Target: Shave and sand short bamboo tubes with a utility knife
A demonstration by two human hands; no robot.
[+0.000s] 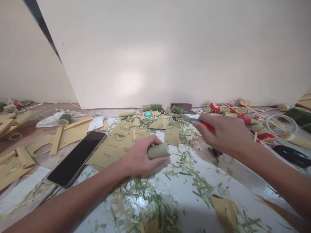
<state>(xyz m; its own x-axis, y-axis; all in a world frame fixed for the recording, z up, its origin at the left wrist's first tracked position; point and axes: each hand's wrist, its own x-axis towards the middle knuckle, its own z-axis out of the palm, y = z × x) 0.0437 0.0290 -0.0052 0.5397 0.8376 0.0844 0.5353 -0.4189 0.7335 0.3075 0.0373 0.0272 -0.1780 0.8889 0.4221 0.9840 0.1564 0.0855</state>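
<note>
clamping bamboo piece (157, 151), likely light and stiff, best held around its sides: left grip (139, 156); clamping red-handled knife (208, 127): right grip (223, 132).

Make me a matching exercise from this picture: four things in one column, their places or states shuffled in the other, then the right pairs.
1. knife
2. phone
3. bamboo piece
4. shavings

A. gripped in the left hand
B. scattered over the white surface
C. held in the right hand
D. lying with a black screen showing

Right pairs: 1-C, 2-D, 3-A, 4-B
</note>
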